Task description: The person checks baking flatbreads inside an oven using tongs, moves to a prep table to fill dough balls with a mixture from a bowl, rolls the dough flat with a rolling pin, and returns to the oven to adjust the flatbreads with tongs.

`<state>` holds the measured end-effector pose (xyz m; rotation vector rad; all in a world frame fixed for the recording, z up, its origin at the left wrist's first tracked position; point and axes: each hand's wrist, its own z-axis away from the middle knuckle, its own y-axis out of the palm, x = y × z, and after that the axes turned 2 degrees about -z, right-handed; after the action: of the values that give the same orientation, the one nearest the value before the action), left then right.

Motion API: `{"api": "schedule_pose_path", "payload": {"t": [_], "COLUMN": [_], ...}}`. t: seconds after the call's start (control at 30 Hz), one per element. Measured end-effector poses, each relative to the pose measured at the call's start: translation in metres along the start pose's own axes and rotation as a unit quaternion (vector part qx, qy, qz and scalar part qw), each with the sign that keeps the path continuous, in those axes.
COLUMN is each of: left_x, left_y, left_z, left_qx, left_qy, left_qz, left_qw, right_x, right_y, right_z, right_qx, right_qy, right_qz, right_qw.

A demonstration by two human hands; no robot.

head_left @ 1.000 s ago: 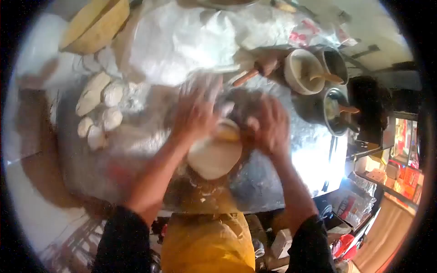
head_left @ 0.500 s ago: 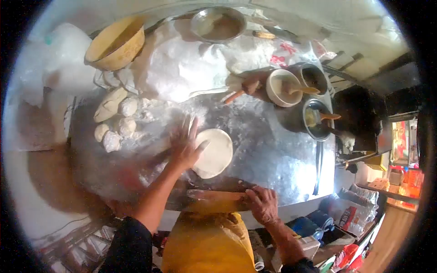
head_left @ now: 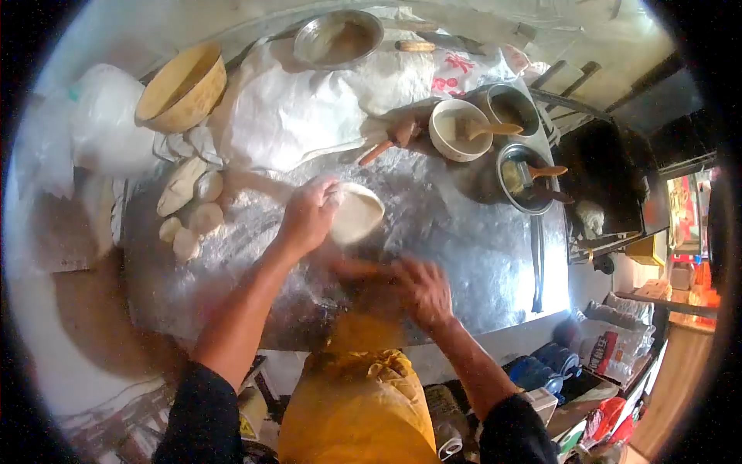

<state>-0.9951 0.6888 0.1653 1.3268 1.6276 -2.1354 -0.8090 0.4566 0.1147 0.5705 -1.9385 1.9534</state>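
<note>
My left hand [head_left: 311,213] is closed on the left edge of a flat round of dough [head_left: 357,214], which looks partly lifted off the floured metal worktop [head_left: 479,255]. Close to my body, my right hand [head_left: 423,292] grips one end of a wooden rolling pin [head_left: 359,269]. The pin is smeared by motion and points left, just below the dough. Several lumps of dough [head_left: 205,218] and a longer dough piece [head_left: 181,186] lie on flour to the left of my left hand.
At the back right stand a white bowl [head_left: 448,147] and a metal pot [head_left: 510,195], both with wooden-handled utensils. A yellow bowl [head_left: 185,89], white sacks [head_left: 297,108] and a metal basin [head_left: 338,52] line the far side. Another wooden-handled tool [head_left: 386,145] lies by the sacks.
My left hand has gone from lying spread beside the dough to gripping its edge, and the dough has shifted away from me. My right hand has moved forward and left with the rolling pin.
</note>
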Motion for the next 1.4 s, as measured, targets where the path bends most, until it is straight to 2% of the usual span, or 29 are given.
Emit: {"api": "schedule_pose_path", "payload": {"t": [0.03, 0.07, 0.1, 0.17, 0.23, 0.37, 0.4, 0.43, 0.47, 0.57, 0.6, 0.63, 0.7, 0.73, 0.77, 0.83, 0.87, 0.9, 0.93, 0.97, 1.03, 1.1, 1.17, 1.2, 1.23, 1.27, 1.33, 1.37, 1.4], "left_x": [-0.004, 0.001, -0.013, 0.024, 0.036, 0.043, 0.037, 0.032, 0.03, 0.026, 0.025, 0.025, 0.021, 0.019, 0.02, 0.039, 0.057, 0.073, 0.071, 0.067, 0.068, 0.058, 0.061, 0.054, 0.054, 0.073, 0.065, 0.08, 0.089], "left_y": [0.0, 0.004, -0.003, 0.005, -0.01, -0.021, -0.008, 0.007, 0.026, 0.021, 0.015, 0.01, -0.009, -0.015, -0.014, 0.001, 0.01, 0.017, 0.01, 0.007, 0.017, 0.022, 0.026, 0.019, 0.008, 0.018, 0.01, 0.016, 0.025], "left_z": [-0.001, 0.004, 0.012, 0.052, 0.105, 0.129, 0.121, 0.115, 0.117, 0.098, 0.098, 0.1, 0.105, 0.105, 0.1, 0.062, 0.041, 0.019, 0.0, 0.003, 0.057, 0.135, 0.176, 0.152, 0.12, 0.086, 0.0, -0.03, -0.021], "left_qx": [0.007, -0.013, 0.099, 0.134, 0.227, 0.305, 0.181, 0.054, 0.103, 0.185, 0.172, 0.147, 0.039, 0.008, 0.001, -0.009, -0.033, -0.055, -0.039, -0.045, -0.043, 0.045, 0.072, 0.063, 0.104, 0.068, 0.059, 0.001, -0.004], "left_qy": [0.016, 0.105, 0.041, 0.178, 0.128, 0.076, 0.061, 0.044, 0.132, 0.2, 0.178, 0.134, 0.046, 0.007, -0.016, 0.018, 0.034, 0.051, 0.07, 0.091, 0.053, 0.044, 0.072, 0.068, 0.085, 0.11, 0.072, 0.114, 0.108], "left_qz": [-0.011, -0.118, -0.095, -0.249, -0.263, -0.259, -0.181, -0.097, -0.252, -0.162, -0.142, -0.062, 0.044, 0.047, -0.037, -0.225, -0.256, -0.284, -0.231, -0.235, -0.247, -0.217, -0.178, -0.186, -0.219, -0.229, -0.258, -0.183, -0.173], "left_qw": [1.0, 0.987, 0.99, 0.942, 0.929, 0.913, 0.965, 0.993, 0.953, 0.948, 0.958, 0.978, 0.997, 0.999, 0.999, 0.974, 0.966, 0.956, 0.97, 0.967, 0.967, 0.974, 0.979, 0.978, 0.967, 0.965, 0.962, 0.976, 0.979], "right_x": [-0.001, -0.002, -0.003, -0.002, 0.007, 0.023, 0.025, 0.027, 0.036, 0.044, 0.049, 0.052, 0.057, 0.058, 0.052, 0.012, -0.011, -0.022, -0.023, -0.021, -0.007, 0.031, 0.049, 0.045, 0.026, 0.006, -0.022, -0.032, -0.028], "right_y": [0.001, 0.006, 0.01, 0.007, 0.001, -0.002, 0.001, 0.003, -0.003, -0.013, -0.017, -0.023, -0.037, -0.041, -0.036, -0.013, 0.001, -0.001, -0.003, 0.001, 0.013, 0.013, 0.024, 0.019, 0.015, 0.011, -0.014, -0.016, -0.012], "right_z": [-0.011, -0.012, -0.014, -0.002, 0.036, 0.08, 0.084, 0.088, 0.083, 0.087, 0.091, 0.089, 0.084, 0.063, 0.034, -0.042, -0.081, -0.119, -0.14, -0.131, -0.08, -0.003, 0.047, 0.033, 0.006, -0.032, -0.122, -0.146, -0.138], "right_qx": [-0.029, -0.03, -0.032, -0.032, 0.012, 0.037, 0.032, 0.029, -0.015, 0.034, 0.041, 0.038, 0.083, 0.066, 0.068, 0.047, 0.024, -0.023, -0.063, -0.048, -0.011, 0.036, 0.059, 0.067, 0.071, 0.072, -0.003, -0.054, -0.044], "right_qy": [0.074, 0.071, 0.053, 0.032, -0.031, -0.014, -0.002, 0.014, 0.014, 0.018, 0.047, 0.042, 0.096, 0.094, 0.09, 0.051, 0.021, 0.054, 0.09, 0.088, 0.098, 0.109, 0.099, 0.103, 0.101, 0.099, 0.093, 0.098, 0.103], "right_qz": [0.01, 0.009, 0.026, 0.045, 0.03, 0.013, 0.017, 0.022, 0.046, 0.013, -0.002, 0.0, 0.005, 0.012, 0.013, 0.073, 0.13, 0.096, 0.058, 0.071, 0.097, 0.063, 0.083, 0.079, 0.077, 0.076, 0.11, 0.1, 0.099], "right_qw": [0.997, 0.997, 0.998, 0.998, 0.999, 0.999, 0.999, 0.999, 0.999, 0.999, 0.998, 0.998, 0.992, 0.993, 0.994, 0.995, 0.991, 0.994, 0.992, 0.992, 0.99, 0.991, 0.99, 0.989, 0.989, 0.99, 0.99, 0.989, 0.989]}}
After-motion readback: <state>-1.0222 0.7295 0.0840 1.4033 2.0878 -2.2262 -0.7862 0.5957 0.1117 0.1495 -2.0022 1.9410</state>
